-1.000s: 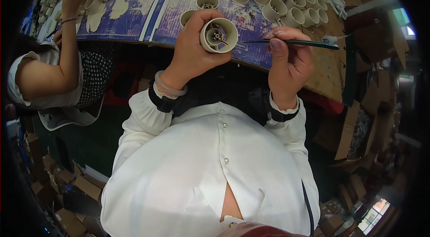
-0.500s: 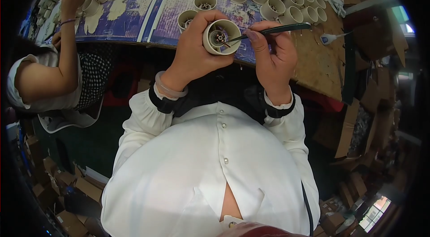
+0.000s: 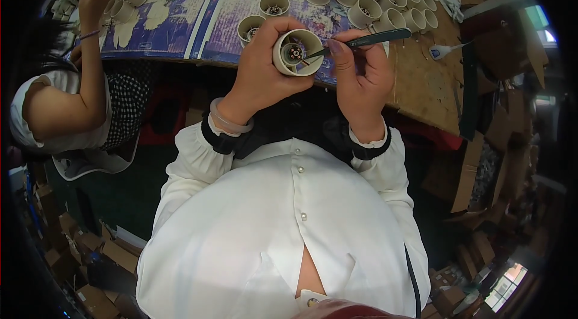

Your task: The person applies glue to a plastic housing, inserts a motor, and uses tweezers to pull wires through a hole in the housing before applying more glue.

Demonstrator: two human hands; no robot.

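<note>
My left hand [image 3: 263,70] is wrapped round a cream cylindrical cup-shaped housing [image 3: 311,68], its open end tilted up toward me. Inside it sits a small round copper-and-dark part [image 3: 295,53], like a motor core, with a thin wire near it. Between the thumb and fingers of my right hand [image 3: 365,75] is a pair of dark green tweezers [image 3: 379,37]. Their tips reach into the housing, beside the round part; whether they pinch the wire I cannot tell. Just beyond my left hand stand two similar housings [image 3: 274,4] on the table.
Many more cream housings [image 3: 363,13] crowd the table's far right. The worn blue-and-white table covering [image 3: 174,3] gives way to brown board [image 3: 421,84]. A small white bottle with a thin nozzle [image 3: 441,52] lies right. At left a co-worker [image 3: 60,102] holds a pale round piece.
My right hand and the tweezers have shifted slightly left, the tips still inside the housing. My left hand holds the housing almost unmoved. The co-worker's raised hand has moved a little.
</note>
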